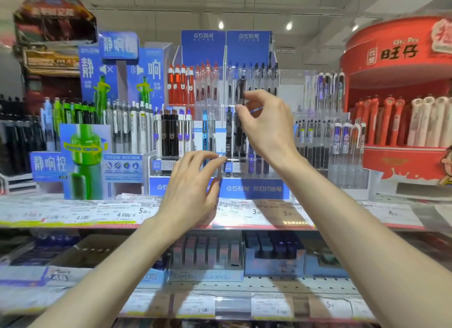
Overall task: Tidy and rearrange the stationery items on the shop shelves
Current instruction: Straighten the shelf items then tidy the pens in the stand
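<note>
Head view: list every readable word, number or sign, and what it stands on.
"静响控": blue sign and card.
"静", "响": blue panels.
"点石制笔": header cards.
"点石制笔 我们只做笔": rack front.
"旺仔", "Gel Pen": red stand.
"4.0元", "5.00", "3.00": upper price strip.
"2.0", "5": lower price strip.
Price tags' small print, pen labels: too blurred.

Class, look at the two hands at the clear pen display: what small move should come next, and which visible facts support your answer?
Probably lower the black pen into the clear display tier beneath it. The right hand pinches the pen upright above a row of similar dark pens, not yet seated, while the left hand touches the tier's front edge with its fingertips, seemingly steadying it.
</note>
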`<state>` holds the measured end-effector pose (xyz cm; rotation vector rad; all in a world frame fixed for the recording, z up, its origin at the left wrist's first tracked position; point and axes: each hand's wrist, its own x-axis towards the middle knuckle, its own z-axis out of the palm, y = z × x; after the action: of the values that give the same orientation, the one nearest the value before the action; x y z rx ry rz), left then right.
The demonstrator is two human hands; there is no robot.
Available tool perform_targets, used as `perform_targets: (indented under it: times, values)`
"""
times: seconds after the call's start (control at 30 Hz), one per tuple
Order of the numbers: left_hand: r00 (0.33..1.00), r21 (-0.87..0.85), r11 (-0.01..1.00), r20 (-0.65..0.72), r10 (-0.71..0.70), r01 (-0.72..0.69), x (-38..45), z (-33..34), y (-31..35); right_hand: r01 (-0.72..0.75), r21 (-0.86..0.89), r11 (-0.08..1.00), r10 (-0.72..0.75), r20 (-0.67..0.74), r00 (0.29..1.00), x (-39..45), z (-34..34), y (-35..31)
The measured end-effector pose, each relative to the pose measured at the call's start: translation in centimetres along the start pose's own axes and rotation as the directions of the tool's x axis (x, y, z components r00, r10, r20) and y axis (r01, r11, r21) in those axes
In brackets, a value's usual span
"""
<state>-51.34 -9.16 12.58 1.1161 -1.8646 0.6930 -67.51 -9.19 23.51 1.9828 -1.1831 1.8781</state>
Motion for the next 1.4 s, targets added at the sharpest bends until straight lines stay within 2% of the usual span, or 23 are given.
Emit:
perform_targets:
  times: [0.5,0.63,0.93,1.17,1.3,1.4]
  values:
    - [1.0,-0.022,1.0,-0.001,-0.017,0.017,-0.3,0.0,0.2,0.018,-0.065,0.998,-0.015,0.047,0.999,-0.1,0.7,-0.6]
    - [1.0,-0.027,0.999,-0.008,-0.018,0.018,-0.3,0.1,0.3,-0.025,-0.087,0.996,0.032,0.078,0.996,-0.3,1.1,0.0]
    - [1.0,-0.034,0.999,-0.003,-0.025,0.025,-0.2,0.0,0.4,-0.024,-0.341,0.94,0.086,0.169,0.982,-0.3,1.3,0.8]
    - [0.999,-0.032,0.999,-0.001,-0.033,0.033,-0.3,-0.1,0.5,-0.013,-0.419,0.908,0.082,0.148,0.986,-1.2,1.5,1.0]
    - [0.999,-0.043,0.998,0.013,-0.041,0.042,-0.3,-0.3,0.6,-0.024,-0.417,0.909,0.098,0.157,0.983,-1.7,1.3,1.0]
    - [0.999,-0.075,0.997,0.029,-0.034,0.036,-0.4,-0.4,0.5,-0.044,-0.334,0.942,0.115,0.193,0.974,-2.6,0.7,1.2]
